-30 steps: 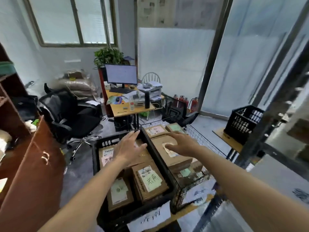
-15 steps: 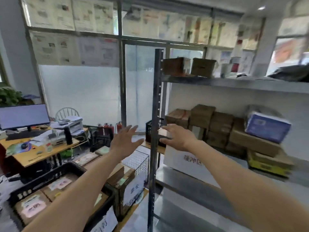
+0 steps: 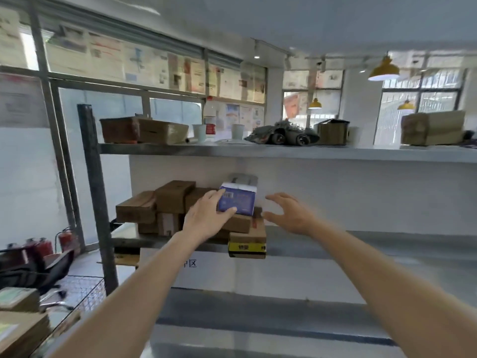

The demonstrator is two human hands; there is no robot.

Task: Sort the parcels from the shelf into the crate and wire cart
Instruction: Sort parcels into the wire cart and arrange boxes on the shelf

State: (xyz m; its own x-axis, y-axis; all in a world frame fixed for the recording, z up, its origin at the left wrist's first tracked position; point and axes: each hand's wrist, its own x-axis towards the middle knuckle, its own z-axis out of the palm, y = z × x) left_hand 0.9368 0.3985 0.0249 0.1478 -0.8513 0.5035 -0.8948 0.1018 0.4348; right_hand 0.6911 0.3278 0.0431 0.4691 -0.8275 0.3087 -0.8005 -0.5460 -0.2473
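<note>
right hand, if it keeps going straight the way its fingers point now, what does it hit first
Most likely the right side of the blue box. The right hand is open, apart from it, fingers aimed left and forward. Depth is unclear; it could pass behind toward the white back wall.

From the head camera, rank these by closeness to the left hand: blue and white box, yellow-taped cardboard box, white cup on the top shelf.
1. Blue and white box: under the left hand fingers.
2. Yellow-taped cardboard box: lower right, shelf edge.
3. White cup: above, top shelf.
</note>
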